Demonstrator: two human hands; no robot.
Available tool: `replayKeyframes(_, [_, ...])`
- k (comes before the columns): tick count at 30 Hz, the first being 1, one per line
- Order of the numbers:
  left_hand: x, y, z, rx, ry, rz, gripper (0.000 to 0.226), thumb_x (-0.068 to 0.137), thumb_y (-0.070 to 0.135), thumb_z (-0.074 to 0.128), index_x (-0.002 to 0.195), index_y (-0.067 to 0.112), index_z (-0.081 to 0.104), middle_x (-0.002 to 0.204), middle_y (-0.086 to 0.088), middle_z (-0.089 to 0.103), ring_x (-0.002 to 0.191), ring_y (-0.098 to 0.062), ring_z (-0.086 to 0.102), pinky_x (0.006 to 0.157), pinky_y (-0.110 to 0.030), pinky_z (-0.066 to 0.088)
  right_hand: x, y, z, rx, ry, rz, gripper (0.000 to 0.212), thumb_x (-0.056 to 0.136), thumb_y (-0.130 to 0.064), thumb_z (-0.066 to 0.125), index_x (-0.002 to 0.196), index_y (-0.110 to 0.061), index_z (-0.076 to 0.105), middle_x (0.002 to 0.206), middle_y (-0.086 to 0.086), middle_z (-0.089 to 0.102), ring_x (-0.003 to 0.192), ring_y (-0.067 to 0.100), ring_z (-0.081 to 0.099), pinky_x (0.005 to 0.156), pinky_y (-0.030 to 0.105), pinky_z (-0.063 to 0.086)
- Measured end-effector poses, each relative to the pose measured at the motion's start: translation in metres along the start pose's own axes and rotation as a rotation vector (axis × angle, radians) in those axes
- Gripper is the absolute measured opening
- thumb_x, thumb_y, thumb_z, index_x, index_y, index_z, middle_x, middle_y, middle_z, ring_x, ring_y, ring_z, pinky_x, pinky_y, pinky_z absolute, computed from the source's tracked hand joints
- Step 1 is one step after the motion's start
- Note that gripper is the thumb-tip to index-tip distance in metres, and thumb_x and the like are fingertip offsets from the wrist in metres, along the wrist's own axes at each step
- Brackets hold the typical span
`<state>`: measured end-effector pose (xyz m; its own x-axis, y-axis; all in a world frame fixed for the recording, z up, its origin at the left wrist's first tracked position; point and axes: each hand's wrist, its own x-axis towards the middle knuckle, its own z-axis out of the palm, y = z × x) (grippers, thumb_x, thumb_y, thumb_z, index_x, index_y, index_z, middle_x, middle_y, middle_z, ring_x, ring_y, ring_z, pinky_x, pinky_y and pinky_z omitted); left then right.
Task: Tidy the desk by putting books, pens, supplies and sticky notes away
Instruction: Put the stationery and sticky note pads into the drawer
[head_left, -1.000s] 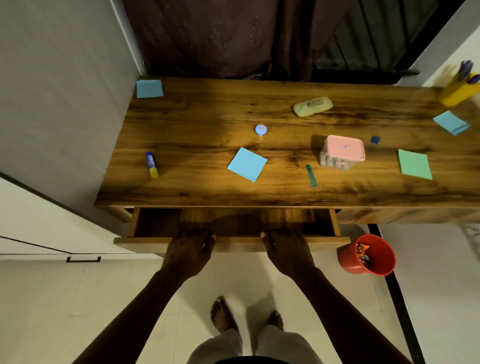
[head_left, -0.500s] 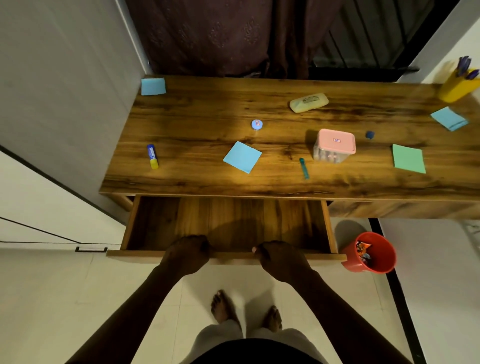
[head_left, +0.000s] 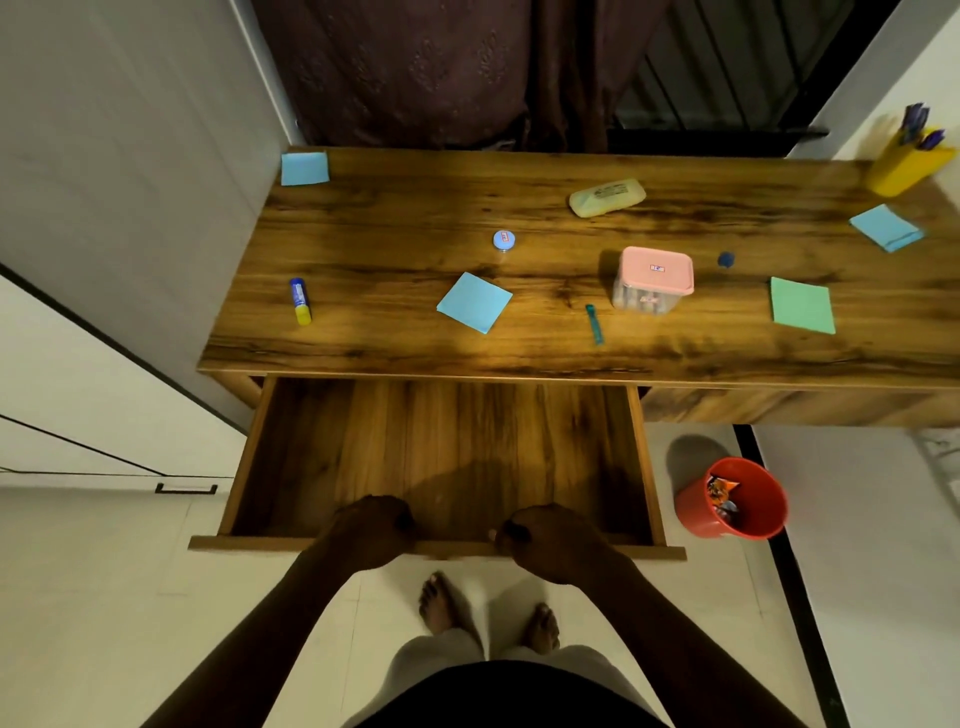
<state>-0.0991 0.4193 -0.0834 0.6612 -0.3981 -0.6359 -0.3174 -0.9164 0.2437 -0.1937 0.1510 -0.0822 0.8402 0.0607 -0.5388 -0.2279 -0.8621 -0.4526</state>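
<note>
Wooden drawer (head_left: 441, 447) is pulled well out, much farther than a second ago, with the left hand (head_left: 371, 530) and right hand (head_left: 550, 540) both curled over its front edge. Opening the storage looks about done. Next, a hand should let go and reach forward, beyond the drawer, to the blue sticky note (head_left: 474, 301) on the bench (head_left: 389, 234).

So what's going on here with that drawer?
A person stands at the desk and grips the front edge of its drawer with the left hand and the right hand. The drawer is wide open. A blue sticky note, glue stick and pink-lidded box lie on top, not yet put away.
</note>
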Motion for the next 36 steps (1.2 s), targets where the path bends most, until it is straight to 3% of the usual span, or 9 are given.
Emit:
replayKeyframes(2, [-0.001, 0.002, 0.004, 0.024, -0.028, 0.031, 0.052, 0.091, 0.055, 0.036, 0.112, 0.020, 0.069, 0.108, 0.004, 0.068, 0.095, -0.012, 0.065, 0.077, -0.019, 0.048, -0.002, 0.000, 0.000, 0.007, -0.046, 0.014, 0.059, 0.091, -0.075, 0.043, 0.088, -0.023, 0.069, 0.078, -0.002, 0.067, 0.076, 0.015, 0.064, 0.079, 0.038, 0.057])
replayKeyframes(5, [0.000, 0.010, 0.007, -0.017, -0.026, 0.006, 0.035, 0.101, 0.046, 0.052, 0.111, 0.018, 0.070, 0.089, 0.013, 0.054, 0.082, -0.005, 0.053, 0.065, -0.012, 0.038, -0.005, -0.001, -0.001, 0.015, -0.124, 0.012, 0.055, 0.094, -0.071, 0.046, 0.095, -0.023, 0.072, 0.088, 0.001, 0.071, 0.084, 0.017, 0.066, 0.081, 0.037, 0.055])
replayKeyframes(10, [0.003, 0.013, 0.009, -0.011, -0.077, 0.040, 0.035, 0.097, 0.049, 0.058, 0.117, 0.024, 0.072, 0.126, 0.003, 0.063, 0.112, -0.015, 0.060, 0.092, -0.026, 0.048, -0.007, -0.001, -0.004, 0.032, -0.180, 0.006, 0.057, 0.095, -0.070, 0.048, 0.111, -0.022, 0.073, 0.105, 0.004, 0.072, 0.097, 0.021, 0.067, 0.086, 0.035, 0.053])
replayKeyframes(14, [0.007, 0.014, 0.004, -0.009, -0.110, 0.050, 0.038, 0.094, 0.052, 0.060, 0.118, 0.024, 0.071, 0.127, 0.005, 0.064, 0.110, -0.013, 0.061, 0.090, -0.025, 0.048, -0.005, -0.002, -0.008, 0.021, -0.235, 0.007, 0.053, 0.095, -0.065, 0.052, 0.111, -0.019, 0.075, 0.105, 0.004, 0.073, 0.097, 0.021, 0.067, 0.085, 0.034, 0.052])
replayKeyframes(18, [0.014, 0.018, -0.003, 0.024, -0.238, 0.062, 0.038, 0.097, 0.048, 0.057, 0.114, 0.017, 0.070, 0.118, 0.000, 0.067, 0.104, -0.014, 0.064, 0.073, -0.016, 0.042, 0.000, -0.004, -0.013, 0.015, -0.288, 0.025, 0.047, 0.094, -0.059, 0.060, 0.115, -0.020, 0.075, 0.111, 0.004, 0.072, 0.103, 0.021, 0.066, 0.088, 0.033, 0.052])
replayKeyframes(22, [0.028, 0.022, -0.014, -0.060, -0.316, 0.032, 0.034, 0.095, 0.050, 0.058, 0.074, 0.023, 0.061, 0.079, 0.004, 0.061, 0.074, -0.009, 0.059, 0.069, -0.023, 0.044, 0.001, -0.003, -0.016, 0.022, -0.330, 0.033, 0.050, 0.092, -0.062, 0.062, 0.117, -0.021, 0.075, 0.119, 0.003, 0.071, 0.110, 0.021, 0.064, 0.096, 0.037, 0.052])
replayKeyframes(25, [0.035, 0.035, -0.025, -0.106, -0.299, 0.126, 0.037, 0.098, 0.048, 0.055, 0.095, 0.016, 0.072, 0.095, 0.000, 0.068, 0.087, -0.014, 0.064, 0.080, -0.030, 0.049, 0.000, -0.002, -0.023, 0.091, -0.328, 0.039, 0.043, 0.095, -0.056, 0.061, 0.121, -0.024, 0.072, 0.132, 0.000, 0.063, 0.121, 0.020, 0.057, 0.102, 0.033, 0.044])
replayKeyframes(29, [0.051, 0.055, -0.045, -0.230, -0.073, 0.244, 0.035, 0.095, 0.050, 0.056, 0.115, 0.025, 0.070, 0.115, 0.007, 0.067, 0.101, -0.010, 0.064, 0.091, -0.036, 0.055, -0.006, 0.007, -0.043, 0.274, -0.160, 0.057, 0.035, 0.104, -0.040, 0.055, 0.132, -0.023, 0.065, 0.142, -0.003, 0.055, 0.133, 0.017, 0.049, 0.107, 0.026, 0.033])
replayKeyframes(36, [0.076, 0.120, -0.101, -0.504, 0.167, 0.349, 0.020, 0.096, 0.041, 0.064, 0.107, 0.027, 0.073, 0.103, 0.015, 0.070, 0.096, 0.001, 0.064, 0.081, -0.026, 0.051, 0.000, 0.041, -0.095, 0.892, 0.347, 0.173, 0.023, 0.098, -0.042, 0.065, 0.115, -0.028, 0.072, 0.116, -0.004, 0.070, 0.109, 0.021, 0.067, 0.085, 0.034, 0.055])
